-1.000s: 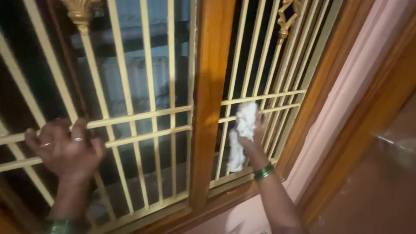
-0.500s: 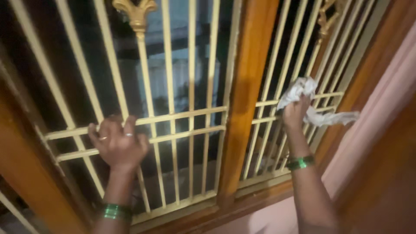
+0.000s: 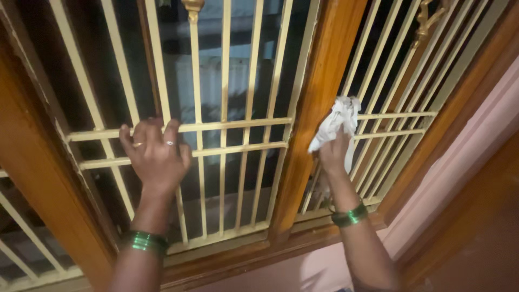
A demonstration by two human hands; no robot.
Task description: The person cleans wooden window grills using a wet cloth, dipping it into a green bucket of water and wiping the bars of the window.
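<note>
Hands (image 3: 155,157) on grille (image 3: 238,125), white cloth (image 3: 338,125)

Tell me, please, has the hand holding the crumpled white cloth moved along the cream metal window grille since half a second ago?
Yes. The right hand with the white cloth moved left, closer to the wooden post.

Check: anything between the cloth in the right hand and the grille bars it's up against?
Nothing visible. The right hand grips the white cloth against the cream grille bars beside the wooden post. The left hand grips bars of the other panel, apart.
</note>
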